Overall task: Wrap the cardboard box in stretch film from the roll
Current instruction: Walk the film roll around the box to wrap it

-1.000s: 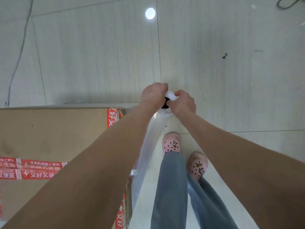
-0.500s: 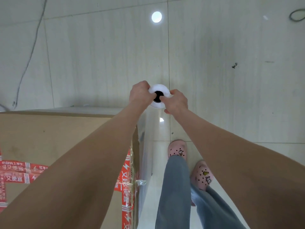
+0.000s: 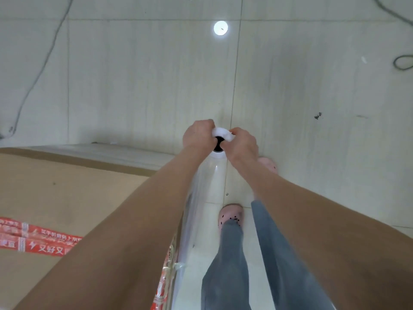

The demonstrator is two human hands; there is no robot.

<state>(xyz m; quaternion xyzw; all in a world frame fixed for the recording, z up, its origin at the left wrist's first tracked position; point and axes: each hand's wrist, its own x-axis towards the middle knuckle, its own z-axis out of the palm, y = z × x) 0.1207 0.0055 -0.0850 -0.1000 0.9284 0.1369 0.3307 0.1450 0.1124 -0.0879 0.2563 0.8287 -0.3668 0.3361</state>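
A large brown cardboard box (image 3: 73, 191) with red printed tape fills the lower left. The stretch film roll (image 3: 220, 136) stands upright just beyond the box's right corner, white with a dark core hole seen from above. My left hand (image 3: 197, 136) grips its top rim from the left and my right hand (image 3: 242, 145) grips it from the right. A clear sheet of film (image 3: 194, 211) runs down from the roll along the box's right side, and film lies over the box's far face.
Pale tiled floor (image 3: 145, 86) stretches ahead. My feet in pink spotted clogs (image 3: 230, 215) and grey trousers stand right of the box. A thin cable (image 3: 38, 77) trails on the floor at far left, another cable (image 3: 402, 61) at upper right.
The view and my hands have shifted forward along the box's right side. The roll stays gripped in both hands, and my feet have stepped, one now ahead near my right wrist.
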